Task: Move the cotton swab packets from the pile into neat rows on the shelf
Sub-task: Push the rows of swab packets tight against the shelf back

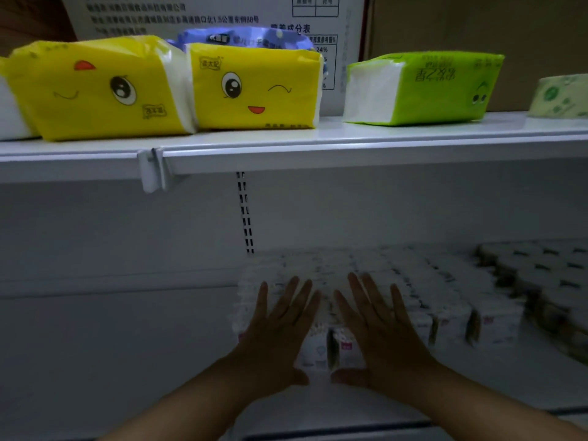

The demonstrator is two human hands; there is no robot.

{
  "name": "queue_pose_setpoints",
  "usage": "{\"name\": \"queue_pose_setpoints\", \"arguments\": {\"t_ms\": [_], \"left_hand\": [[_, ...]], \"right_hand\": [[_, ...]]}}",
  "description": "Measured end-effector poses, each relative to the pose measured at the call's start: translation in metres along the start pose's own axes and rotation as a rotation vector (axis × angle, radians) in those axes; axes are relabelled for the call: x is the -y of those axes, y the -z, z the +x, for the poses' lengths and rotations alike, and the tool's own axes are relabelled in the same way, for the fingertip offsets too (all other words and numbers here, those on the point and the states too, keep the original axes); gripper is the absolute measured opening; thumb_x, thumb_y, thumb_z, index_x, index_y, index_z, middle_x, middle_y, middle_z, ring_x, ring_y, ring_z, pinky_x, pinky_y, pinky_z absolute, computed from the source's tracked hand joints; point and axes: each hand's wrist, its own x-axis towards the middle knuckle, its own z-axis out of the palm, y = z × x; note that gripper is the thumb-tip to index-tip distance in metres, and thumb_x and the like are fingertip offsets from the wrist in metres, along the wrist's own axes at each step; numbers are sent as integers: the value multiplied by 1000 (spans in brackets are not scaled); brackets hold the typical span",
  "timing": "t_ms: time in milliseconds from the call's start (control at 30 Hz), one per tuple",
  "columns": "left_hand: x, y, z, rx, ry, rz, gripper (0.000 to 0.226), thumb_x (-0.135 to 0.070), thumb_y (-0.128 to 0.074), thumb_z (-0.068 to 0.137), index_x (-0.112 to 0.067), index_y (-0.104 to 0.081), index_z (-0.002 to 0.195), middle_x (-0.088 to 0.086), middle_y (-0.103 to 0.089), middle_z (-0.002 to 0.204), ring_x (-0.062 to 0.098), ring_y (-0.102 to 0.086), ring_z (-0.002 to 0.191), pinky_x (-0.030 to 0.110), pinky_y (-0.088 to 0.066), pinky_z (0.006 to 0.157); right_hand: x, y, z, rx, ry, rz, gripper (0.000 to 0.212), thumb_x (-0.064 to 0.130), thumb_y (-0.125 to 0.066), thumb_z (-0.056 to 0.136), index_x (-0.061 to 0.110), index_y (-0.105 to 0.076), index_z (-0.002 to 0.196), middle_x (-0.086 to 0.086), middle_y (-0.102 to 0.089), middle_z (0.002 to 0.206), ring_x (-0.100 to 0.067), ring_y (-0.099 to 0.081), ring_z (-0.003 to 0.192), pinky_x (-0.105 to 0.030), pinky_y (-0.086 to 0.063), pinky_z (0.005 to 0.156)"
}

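White cotton swab packets [423, 291] stand in tight rows on the lower shelf [111, 345], from the middle towards the right. My left hand [276, 332] lies flat, fingers straight and spread, on the left end of the rows. My right hand [378, 329] lies flat beside it in the same way, thumbs pointing at each other. Between the thumbs the pink-marked fronts of two packets [331, 348] show. The packets under my palms are hidden.
Darker packets [541, 281] fill the lower shelf's far right. The upper shelf [318, 144] carries two yellow tissue packs [95, 90], a green tissue pack [426, 87] and a pale green pack [563, 97]. A white price-tag clip [152, 170] hangs from its edge. Cardboard boxes [477, 23] stand behind.
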Motion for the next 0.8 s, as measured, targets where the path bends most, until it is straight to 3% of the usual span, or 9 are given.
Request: {"name": "queue_pose_setpoints", "arguments": {"t_ms": [133,233,367,433,500,600,633,733,800], "left_hand": [[33,8,-16,-25,-4,-132,131,-69,-63,70,-34,50,126,-16,53,137,7,47,128,38,29,106],[61,12,-20,88,102,-76,135,-67,-67,68,-28,50,124,-9,56,133,13,51,125,43,25,108],[59,6,1,245,138,-25,135,-57,-73,69,-19,36,138,5,45,143,25,41,131,53,15,111],[60,1,10,259,132,-39,133,-54,-75,69,-19,31,143,8,37,150,27,33,137,52,10,113],[65,-3,17,261,130,-36,133,-54,-75,69,-20,29,144,9,32,153,28,28,140,50,6,115],[66,-8,20,231,145,-10,131,-56,-74,69,-21,27,145,9,28,154,29,24,142,50,3,115],[64,-9,20,217,152,-5,130,-57,-74,69,-22,26,145,9,27,155,29,22,143,50,2,115],[61,-10,18,183,167,23,127,-57,-72,70,-23,24,146,9,25,156,28,20,144,51,2,115],[59,-7,15,181,170,73,127,-58,-71,70,-22,24,146,9,24,156,29,21,144,53,4,115]], "right_hand": [[7,6,2,-18,16,36,111,91,-23,69,13,-27,148,-18,-23,154,-34,-15,141,-58,-17,101],[19,10,17,7,68,44,109,89,-24,70,13,-29,148,-18,-22,154,-38,-20,141,-59,-15,102],[26,-2,43,55,157,44,104,83,-32,75,20,2,151,-14,14,155,-38,7,144,-65,15,107],[24,-4,49,56,145,-16,100,83,-31,77,19,-12,151,-15,-4,158,-35,-6,145,-62,2,109],[21,-7,50,139,157,6,97,81,-29,78,19,-18,151,-15,-11,157,-35,-11,145,-61,-1,110],[21,-12,50,133,121,-1,90,83,-34,72,19,-55,132,-12,-54,137,-29,-52,125,-57,-41,96],[22,-12,50,118,111,35,88,83,-35,71,19,-60,127,-11,-59,131,-28,-57,120,-56,-47,91],[23,-12,47,8,156,13,85,80,-42,71,17,-63,123,-13,-60,129,-29,-58,119,-59,-46,91],[23,-12,44,-10,167,-7,84,80,-44,71,17,-62,125,-15,-54,136,-32,-52,125,-59,-40,100]]}}
